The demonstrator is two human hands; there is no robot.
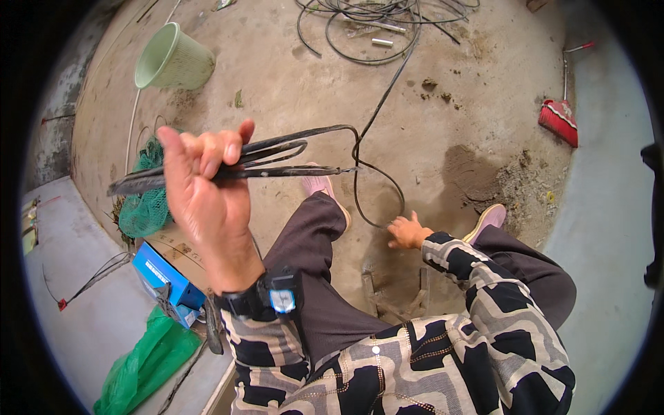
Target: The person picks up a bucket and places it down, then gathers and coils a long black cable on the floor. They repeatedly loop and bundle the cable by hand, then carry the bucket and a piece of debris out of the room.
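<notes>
My left hand [210, 181] is raised at the left of the picture, its fingers closed around a folded bundle of black cable [280, 172]. The bundle sticks out on both sides of my fist. From its right end the black cable bends down into a loop [358, 205] and crosses itself. Low between my knees, my right hand [410, 231] grips the bottom of that loop with its fingertips. The same crossing leads up to a straight run of cable [386, 96], which reaches a loose coil [381, 10] on the floor at the top.
A pale green bucket [181, 59] lies tipped at upper left. Green netting [145, 207], a blue box [166, 277] and a green plastic bag [148, 363] are at my left. A red broom [559, 122] rests by the right wall, near loose dirt [511, 187]. A wooden frame [397, 308] stands below me.
</notes>
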